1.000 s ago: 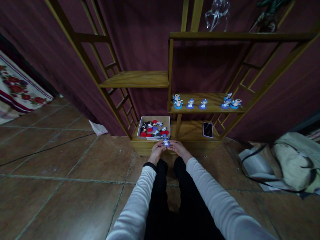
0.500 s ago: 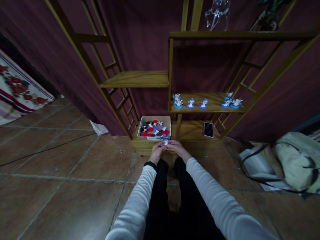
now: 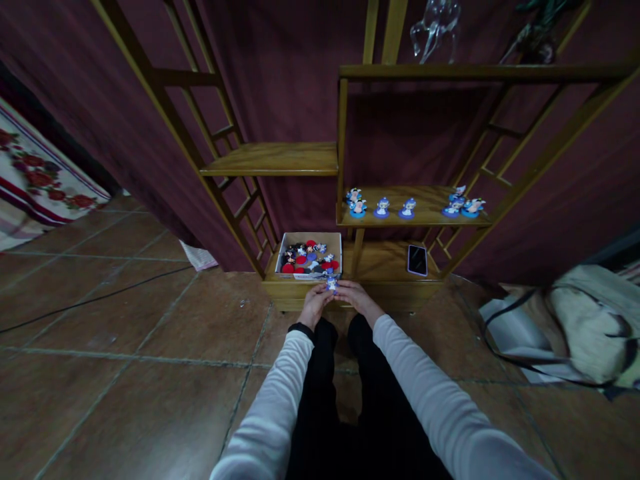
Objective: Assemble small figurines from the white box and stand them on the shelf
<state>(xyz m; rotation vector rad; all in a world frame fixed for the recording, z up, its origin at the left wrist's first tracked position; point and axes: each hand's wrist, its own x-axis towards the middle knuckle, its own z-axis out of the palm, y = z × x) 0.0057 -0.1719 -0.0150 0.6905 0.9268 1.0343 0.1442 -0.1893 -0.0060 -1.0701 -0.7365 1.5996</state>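
A small blue-and-white figurine [image 3: 331, 284] is held between my two hands, just in front of the box. My left hand [image 3: 315, 303] grips it from the left with closed fingers. From the other side, my right hand [image 3: 356, 295] pinches it too. Behind them, the open cardboard box [image 3: 327, 237] holds several small figurines and red, blue and dark round bases. On the shelf [image 3: 384, 193] up to the right stand several blue-and-white figurines [image 3: 382, 208], some grouped at the left and right ends and two apart in the middle.
A phone [image 3: 417, 260] lies on the lower board, right of the box. A glass horse figure [image 3: 436, 30] stands on the upper shelf. Bags [image 3: 585, 320] rest on the tiled floor at the right; a black cable [image 3: 100, 300] runs across the left.
The figurine between my hands has tilted or turned slightly and sits a touch further left. Both hands keep nearly the same place.
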